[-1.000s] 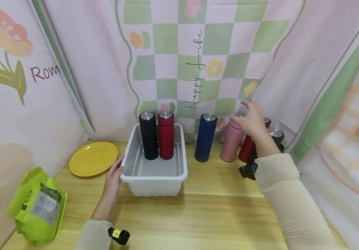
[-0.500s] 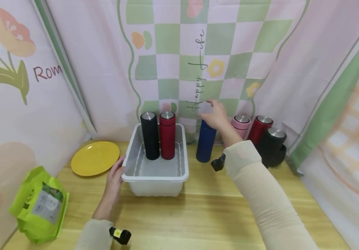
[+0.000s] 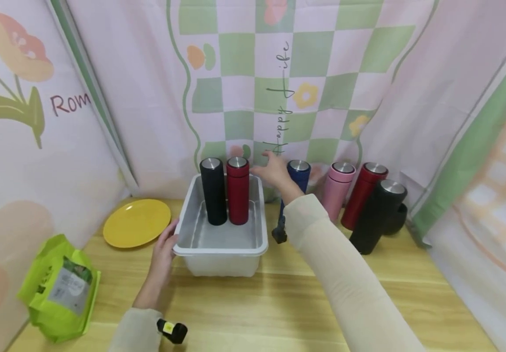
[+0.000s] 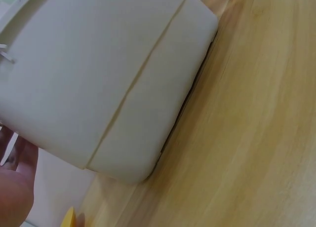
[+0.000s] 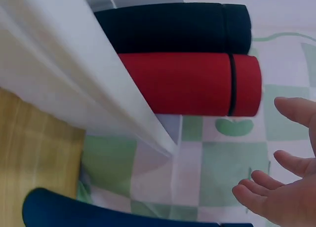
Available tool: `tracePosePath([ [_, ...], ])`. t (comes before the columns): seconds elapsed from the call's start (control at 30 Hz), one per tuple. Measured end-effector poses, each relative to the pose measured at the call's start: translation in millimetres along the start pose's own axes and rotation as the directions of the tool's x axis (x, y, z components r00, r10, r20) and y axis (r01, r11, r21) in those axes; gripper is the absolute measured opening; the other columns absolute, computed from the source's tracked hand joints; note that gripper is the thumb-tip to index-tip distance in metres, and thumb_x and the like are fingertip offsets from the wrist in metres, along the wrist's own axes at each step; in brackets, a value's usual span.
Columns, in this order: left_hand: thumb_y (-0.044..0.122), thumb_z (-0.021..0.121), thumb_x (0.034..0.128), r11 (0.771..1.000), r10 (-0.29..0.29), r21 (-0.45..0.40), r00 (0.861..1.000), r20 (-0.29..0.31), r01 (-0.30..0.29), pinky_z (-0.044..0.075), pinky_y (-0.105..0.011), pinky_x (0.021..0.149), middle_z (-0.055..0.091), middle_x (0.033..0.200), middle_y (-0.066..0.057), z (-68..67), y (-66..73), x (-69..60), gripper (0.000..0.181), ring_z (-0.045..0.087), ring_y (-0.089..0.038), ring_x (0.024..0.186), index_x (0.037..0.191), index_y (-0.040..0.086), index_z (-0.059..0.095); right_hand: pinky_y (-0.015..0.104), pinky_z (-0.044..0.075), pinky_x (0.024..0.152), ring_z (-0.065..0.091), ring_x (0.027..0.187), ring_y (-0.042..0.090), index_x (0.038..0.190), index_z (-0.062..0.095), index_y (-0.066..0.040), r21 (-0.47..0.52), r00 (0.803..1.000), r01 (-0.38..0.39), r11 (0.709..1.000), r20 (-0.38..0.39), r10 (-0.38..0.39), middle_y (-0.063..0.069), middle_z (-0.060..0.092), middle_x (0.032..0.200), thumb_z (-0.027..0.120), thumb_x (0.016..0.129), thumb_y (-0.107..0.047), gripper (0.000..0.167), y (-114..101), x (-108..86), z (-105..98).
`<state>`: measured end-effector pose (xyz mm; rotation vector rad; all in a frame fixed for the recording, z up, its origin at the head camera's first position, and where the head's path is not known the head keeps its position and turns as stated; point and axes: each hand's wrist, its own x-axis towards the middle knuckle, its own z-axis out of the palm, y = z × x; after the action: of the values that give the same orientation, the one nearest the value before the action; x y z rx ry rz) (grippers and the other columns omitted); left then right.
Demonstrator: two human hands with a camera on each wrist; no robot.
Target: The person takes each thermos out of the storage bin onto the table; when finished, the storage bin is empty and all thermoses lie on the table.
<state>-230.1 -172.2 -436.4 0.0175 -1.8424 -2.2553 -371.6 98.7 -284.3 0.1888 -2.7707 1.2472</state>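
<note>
In the head view, my left hand (image 3: 163, 249) rests against the outer left side of a grey-white plastic bin (image 3: 222, 264), near its rim. A black insulated bottle (image 3: 213, 193) and a red insulated bottle (image 3: 237, 195) stand upright inside. My right hand (image 3: 276, 171) is in the air just right of the red bottle's lid, fingers spread and holding nothing. The right wrist view shows a gap between that hand (image 5: 291, 177) and the red bottle (image 5: 192, 84). A blue bottle (image 3: 298, 172) stands on the table behind my right wrist, partly hidden.
Right of the blue bottle stand a pink bottle (image 3: 338, 190), another red bottle (image 3: 364, 193) and another black bottle (image 3: 378, 215), with a dark rounded object (image 3: 398, 222) behind. A yellow plate (image 3: 136, 223) and a green bag (image 3: 61, 288) lie left on the wooden table (image 3: 279, 313).
My right hand has moved left from above the pink bottle, past the blue bottle, to beside the red bottle in the bin. The left hand stays at the bin; no bottle has moved.
</note>
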Motion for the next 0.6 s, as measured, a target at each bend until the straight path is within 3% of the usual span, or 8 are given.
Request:
tracePosePath([
  [0.33, 0.008, 0.041, 0.1005, 1.000, -0.014, -0.003, 1.000, -0.001, 0.014, 0.045, -0.022, 0.086, 0.031, 0.153, -0.018, 0.6, 0.0, 1.3, 0.050, 0.047, -0.008, 0.114, 0.149, -0.001, 0.034, 0.045, 0.037, 0.103, 0.040, 0.130, 0.034, 0.147, 0.038, -0.006, 0.053, 0.998, -0.055, 0.997, 0.009, 0.055, 0.020, 0.041, 0.145, 0.072, 0.087, -0.034, 0.074, -12.0, 9.8, 28.8],
  [0.6, 0.008, 0.040, 0.1006, 1.000, -0.014, 0.007, 1.000, -0.005, 0.014, 0.045, -0.023, 0.087, 0.031, 0.153, -0.019, -0.4, 1.3, 1.2, 0.050, 0.045, -0.011, 0.117, 0.149, -0.002, 0.034, 0.046, 0.037, 0.103, 0.044, 0.128, 0.033, 0.148, 0.034, -0.004, 0.140, 0.998, -0.059, 0.988, 0.007, 0.058, 0.019, 0.044, 0.142, 0.074, 0.087, -0.024, 0.076, -21.4, 13.2, 51.4],
])
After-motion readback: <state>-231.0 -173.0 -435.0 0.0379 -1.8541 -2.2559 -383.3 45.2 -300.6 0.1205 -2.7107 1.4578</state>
